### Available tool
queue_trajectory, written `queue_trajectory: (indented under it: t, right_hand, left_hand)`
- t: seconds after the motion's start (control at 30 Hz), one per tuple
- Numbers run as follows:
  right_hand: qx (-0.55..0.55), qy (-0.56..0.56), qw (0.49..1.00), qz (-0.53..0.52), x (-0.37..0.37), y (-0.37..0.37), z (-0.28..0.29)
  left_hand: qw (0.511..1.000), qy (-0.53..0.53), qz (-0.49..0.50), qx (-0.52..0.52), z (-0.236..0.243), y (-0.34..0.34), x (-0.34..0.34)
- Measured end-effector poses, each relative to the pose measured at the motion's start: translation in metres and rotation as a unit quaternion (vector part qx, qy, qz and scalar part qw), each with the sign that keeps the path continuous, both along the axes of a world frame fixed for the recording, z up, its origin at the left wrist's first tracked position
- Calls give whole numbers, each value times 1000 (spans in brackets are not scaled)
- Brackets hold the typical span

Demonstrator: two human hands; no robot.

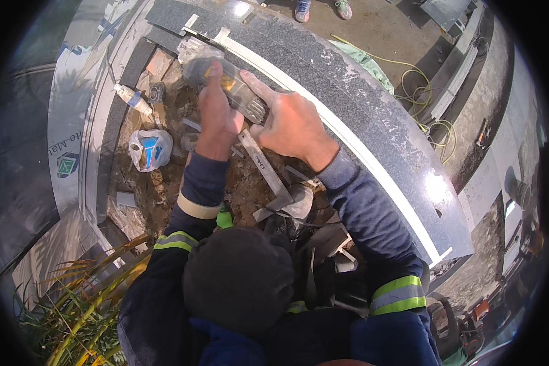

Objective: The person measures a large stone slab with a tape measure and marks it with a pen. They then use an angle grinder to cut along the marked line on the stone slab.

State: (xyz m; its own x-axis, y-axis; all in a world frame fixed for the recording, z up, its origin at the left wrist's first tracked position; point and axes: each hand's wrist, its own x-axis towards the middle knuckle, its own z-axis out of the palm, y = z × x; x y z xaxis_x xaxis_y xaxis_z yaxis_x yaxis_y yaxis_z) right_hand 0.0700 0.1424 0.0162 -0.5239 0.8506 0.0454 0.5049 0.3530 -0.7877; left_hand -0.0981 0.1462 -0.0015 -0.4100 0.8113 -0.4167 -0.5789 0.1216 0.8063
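Both hands grip a dusty grey power tool [241, 97] with a yellow label, which looks like an angle grinder. My left hand [216, 119] wraps its left side, with the thumb laid over the top. Around its rear end, by the vent slots, closes my right hand [293, 125], a finger reaching along the body. The tool's front lies at the inner edge of a dark grey granite slab [348, 91], near white masking tape [311, 100]. Dust or blur hides the tool's working end, so contact with the stone I cannot tell.
Below my hands, rubble holds a flat wooden strip [262, 161], a white plastic bag [150, 150] and a plastic bottle [133, 99]. A yellow-green hose [418, 91] coils beyond the slab. Someone's shoes [302, 10] stand at the far side. Leafy plants [73, 323] grow at lower left.
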Motion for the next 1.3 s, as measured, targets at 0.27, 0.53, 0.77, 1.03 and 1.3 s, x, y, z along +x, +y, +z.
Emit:
queue_trajectory:
  t: [0.27,0.53,0.77,1.03,1.3]
  right_hand:
    - [-5,4,1000,2,10,-4,0]
    - [-19,15,1000,1,13,-5,1]
    - [-31,36,999,-2,13,-4,0]
    - [-38,51,998,2,16,-5,-3]
    - [-43,51,998,0,18,-7,-2]
  left_hand:
    - [1000,15,-20,-11,-2,-5,7]
    - [999,23,-23,-12,3,-7,14]
    - [999,23,-26,-2,-1,-7,12]
    - [999,38,-27,-20,4,-9,17]
    - [998,39,-33,-20,1,-10,17]
